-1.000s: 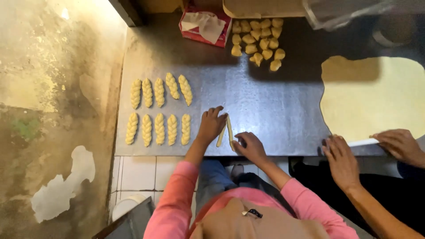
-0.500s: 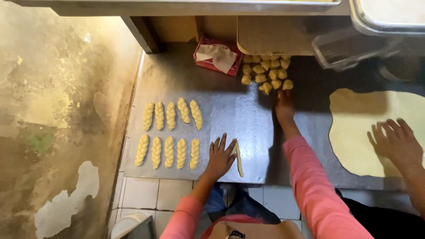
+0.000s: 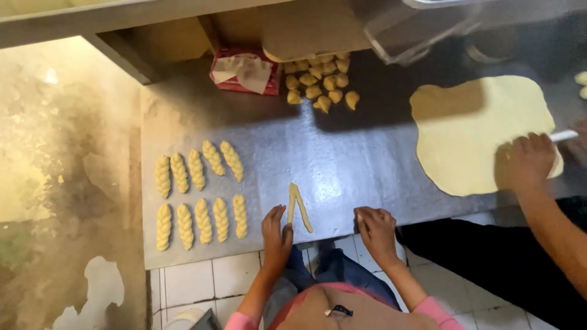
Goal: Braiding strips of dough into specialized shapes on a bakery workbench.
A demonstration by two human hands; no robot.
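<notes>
My left hand (image 3: 276, 235) lies flat and open on the grey metal table (image 3: 342, 159), its fingertips just left of a thin dough strip (image 3: 298, 206) folded into a narrow V. My right hand (image 3: 377, 231) rests at the table's near edge to the right of the strip, fingers curled down; whatever may be under them is hidden. Two rows of twisted dough pieces (image 3: 199, 194) lie to the left of my hands. A heap of small dough lumps (image 3: 321, 82) sits at the far side.
A red tissue box (image 3: 244, 72) stands beside the lumps. On the right lies a large flat dough sheet (image 3: 477, 131), where another person's hand (image 3: 529, 160) presses next to a white-handled tool (image 3: 564, 135). White floor tiles (image 3: 202, 281) lie below the table's edge.
My right hand has come back from the heap of dough lumps to the near edge. The left hand has shifted slightly beside the strip. The other person's hand moved on the sheet.
</notes>
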